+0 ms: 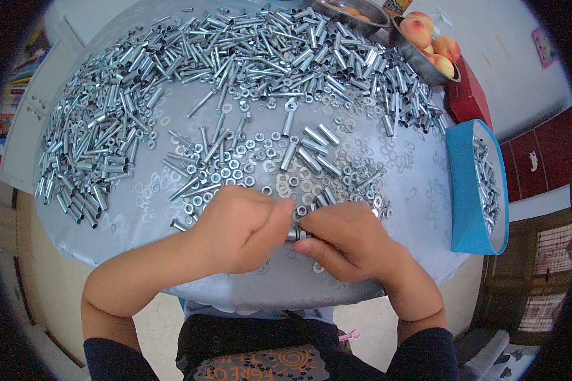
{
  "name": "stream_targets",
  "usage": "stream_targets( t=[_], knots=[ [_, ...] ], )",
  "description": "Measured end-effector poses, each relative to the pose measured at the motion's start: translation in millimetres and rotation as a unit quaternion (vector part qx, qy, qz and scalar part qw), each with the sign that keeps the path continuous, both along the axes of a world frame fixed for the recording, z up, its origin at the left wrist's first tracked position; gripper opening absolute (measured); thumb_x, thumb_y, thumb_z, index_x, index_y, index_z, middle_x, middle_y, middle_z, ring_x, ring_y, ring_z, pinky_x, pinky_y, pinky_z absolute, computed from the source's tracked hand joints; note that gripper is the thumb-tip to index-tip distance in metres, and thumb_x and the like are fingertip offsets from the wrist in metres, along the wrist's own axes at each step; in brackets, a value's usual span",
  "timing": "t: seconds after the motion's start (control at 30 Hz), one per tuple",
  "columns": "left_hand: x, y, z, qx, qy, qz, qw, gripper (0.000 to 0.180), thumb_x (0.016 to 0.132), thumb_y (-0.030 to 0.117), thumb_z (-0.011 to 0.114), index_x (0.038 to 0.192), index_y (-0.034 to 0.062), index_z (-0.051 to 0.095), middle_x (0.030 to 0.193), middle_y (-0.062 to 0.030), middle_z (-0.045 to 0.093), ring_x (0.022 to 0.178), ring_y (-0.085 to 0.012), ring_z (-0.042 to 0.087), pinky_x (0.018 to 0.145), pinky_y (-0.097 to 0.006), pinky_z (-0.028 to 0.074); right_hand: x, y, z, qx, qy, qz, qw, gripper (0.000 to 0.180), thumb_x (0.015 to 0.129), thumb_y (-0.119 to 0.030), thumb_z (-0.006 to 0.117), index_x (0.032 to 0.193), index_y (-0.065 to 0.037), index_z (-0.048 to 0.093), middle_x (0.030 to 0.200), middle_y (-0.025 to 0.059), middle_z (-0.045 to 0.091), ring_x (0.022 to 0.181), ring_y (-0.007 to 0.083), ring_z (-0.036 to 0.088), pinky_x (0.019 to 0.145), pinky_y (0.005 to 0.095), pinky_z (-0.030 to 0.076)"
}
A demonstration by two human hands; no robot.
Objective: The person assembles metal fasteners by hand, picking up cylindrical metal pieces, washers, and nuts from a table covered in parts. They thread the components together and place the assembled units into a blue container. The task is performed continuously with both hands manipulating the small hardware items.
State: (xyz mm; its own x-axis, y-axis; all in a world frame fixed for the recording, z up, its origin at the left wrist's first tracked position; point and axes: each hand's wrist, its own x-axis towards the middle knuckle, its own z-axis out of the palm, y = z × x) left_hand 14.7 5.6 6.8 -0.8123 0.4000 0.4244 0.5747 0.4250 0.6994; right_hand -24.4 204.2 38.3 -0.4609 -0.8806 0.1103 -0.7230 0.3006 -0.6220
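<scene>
Close together over the near part of the table, my left hand (251, 228) and my right hand (346, 241) are both closed on a short silvery metal fastener (293, 235). Only a small piece of it shows between the fingers, so I cannot tell if it is a bolt or a sleeve. Beyond my left hand lie loose hex nuts (225, 173) and several bolts (183, 188). Flat washers (362, 155) are scattered past my right hand, and metal sleeves (309, 160) rest between the two groups.
A big heap of sleeves and bolts (235, 51) curves along the table's far and left sides. On the right stands a blue fabric bin (462, 190) of metal parts. A metal bowl (419, 63) of peaches (417, 32) sits at the far right, beside a red box (469, 95).
</scene>
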Motion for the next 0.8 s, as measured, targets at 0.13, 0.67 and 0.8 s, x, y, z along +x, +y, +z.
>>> stream_targets(
  t=[0.13, 0.67, 0.8],
  knots=[
    [2.4, 2.0, 9.1, 0.012, 0.114, 0.007, 0.993, 0.026, 0.083, 0.007, 0.051, 0.058, 0.0005, 0.049, 0.052, -0.0123, 0.049, 0.042, -0.0294, 0.048, 0.04, -0.038, 0.036, 3.7, -0.9, 2.5, -0.037, -0.194, 0.0, 0.98, 0.025, 0.088, -0.031, 0.053, 0.08, -0.007, 0.05, 0.063, 0.0141, 0.054, 0.058, 0.0352, 0.056, 0.052, 0.0437, 0.043],
    [-1.4, 1.8, 4.7, 0.008, 0.088, 0.0, 0.996, 0.025, 0.079, 0.009, 0.056, 0.054, 0.005, 0.051, 0.05, -0.0096, 0.05, 0.042, -0.0269, 0.051, 0.04, -0.037, 0.038, 14.0, -7.3, -0.5, -0.038, -0.092, -0.062, 0.993, 0.028, 0.089, -0.032, 0.051, 0.083, -0.005, 0.05, 0.064, 0.0133, 0.054, 0.06, 0.0371, 0.055, 0.052, 0.0441, 0.043],
    [-1.4, -0.5, 8.6, -0.058, 0.214, 0.039, 0.974, 0.023, 0.074, 0.008, 0.06, 0.053, 0.0067, 0.051, 0.051, -0.0075, 0.051, 0.043, -0.0246, 0.052, 0.039, -0.035, 0.039, 15.0, -8.8, -2.0, -0.047, -0.305, -0.089, 0.947, 0.027, 0.093, -0.03, 0.044, 0.086, -0.004, 0.049, 0.067, 0.0175, 0.055, 0.064, 0.0397, 0.056, 0.054, 0.0446, 0.042]
  ],
)
